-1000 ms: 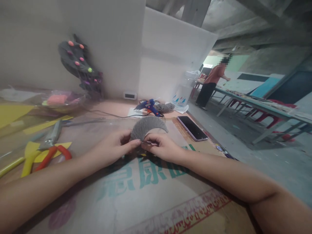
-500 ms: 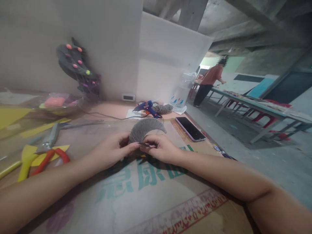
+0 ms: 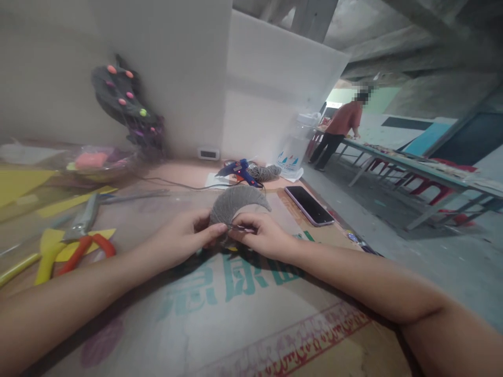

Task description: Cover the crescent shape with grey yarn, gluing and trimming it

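A crescent shape wrapped in grey yarn [image 3: 231, 203] stands above the cardboard, its pointed tip to the right. My left hand [image 3: 202, 229] grips its lower left side, thumb in front and fingers behind. My right hand [image 3: 261, 235] is closed at its lower inner edge, pinching a thin dark strand that looks like the yarn [image 3: 239, 228]; the fingers partly hide it. Between the hands, the crescent's lower end is mostly covered.
Orange-handled scissors [image 3: 84, 241] and yellow handles [image 3: 49, 262] lie left. Behind are a blue glue gun [image 3: 241, 170], a yarn bundle [image 3: 267, 172] and a clear bottle [image 3: 296, 146]. A phone [image 3: 308, 205] lies right. A person [image 3: 341, 125] stands at a far table [image 3: 412, 165].
The view has shifted slightly. Both hands stay at the crescent, with the right fingers a little changed around the strand. The far person's arm has lowered to the table.
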The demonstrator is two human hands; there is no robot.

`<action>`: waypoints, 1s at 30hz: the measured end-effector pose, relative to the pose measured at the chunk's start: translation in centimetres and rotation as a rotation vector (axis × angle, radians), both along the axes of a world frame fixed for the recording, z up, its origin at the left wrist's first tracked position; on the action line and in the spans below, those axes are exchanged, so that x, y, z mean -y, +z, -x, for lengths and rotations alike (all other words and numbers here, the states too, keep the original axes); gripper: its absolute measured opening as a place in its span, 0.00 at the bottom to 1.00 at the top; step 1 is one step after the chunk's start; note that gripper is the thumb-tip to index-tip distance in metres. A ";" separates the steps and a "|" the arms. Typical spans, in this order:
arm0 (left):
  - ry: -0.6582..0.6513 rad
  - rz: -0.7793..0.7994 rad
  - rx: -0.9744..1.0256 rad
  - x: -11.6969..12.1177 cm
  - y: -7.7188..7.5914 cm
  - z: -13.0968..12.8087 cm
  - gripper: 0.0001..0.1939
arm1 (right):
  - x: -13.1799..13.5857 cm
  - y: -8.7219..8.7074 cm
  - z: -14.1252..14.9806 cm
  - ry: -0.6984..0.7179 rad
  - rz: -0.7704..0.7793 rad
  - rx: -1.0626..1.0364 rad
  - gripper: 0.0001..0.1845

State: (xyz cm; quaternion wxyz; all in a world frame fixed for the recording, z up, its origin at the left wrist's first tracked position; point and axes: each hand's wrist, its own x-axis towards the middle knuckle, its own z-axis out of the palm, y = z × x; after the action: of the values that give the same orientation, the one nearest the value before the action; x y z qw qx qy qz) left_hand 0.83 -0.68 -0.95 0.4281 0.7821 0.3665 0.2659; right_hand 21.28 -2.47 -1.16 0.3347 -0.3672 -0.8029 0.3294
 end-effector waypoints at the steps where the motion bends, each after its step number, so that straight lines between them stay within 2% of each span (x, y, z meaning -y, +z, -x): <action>1: 0.008 0.015 0.015 0.1 0.1 0.0 0.19 | 0.0 0.0 0.0 -0.002 0.034 -0.009 0.08; 4: 0.018 0.043 0.054 0.2 0.4 0.1 0.17 | 0.1 -0.3 0.0 -0.018 0.085 -0.041 0.09; 8: -0.003 0.045 0.055 0.1 0.4 0.2 0.16 | 0.1 -0.3 -0.1 -0.036 0.079 -0.053 0.08; 13: -0.074 0.024 0.097 0.3 0.2 0.0 0.13 | 0.0 0.4 0.0 -0.029 0.002 0.034 0.10; 19: -0.099 0.073 0.110 0.4 0.1 0.0 0.12 | 0.3 0.7 0.3 -0.052 -0.128 0.086 0.19; 23: -0.102 0.083 0.120 0.3 -0.1 0.1 0.11 | 0.5 0.7 0.2 -0.030 -0.080 0.076 0.18; 30: -0.111 0.120 0.131 -0.1 0.3 0.3 0.13 | 0.6 0.8 -0.2 0.015 0.095 -0.012 0.12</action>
State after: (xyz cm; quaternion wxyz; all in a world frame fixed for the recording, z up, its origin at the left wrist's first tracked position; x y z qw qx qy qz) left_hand 0.57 -0.62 -0.70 0.5111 0.7551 0.3091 0.2702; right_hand 21.45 -3.05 -0.41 0.3193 -0.3746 -0.7871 0.3719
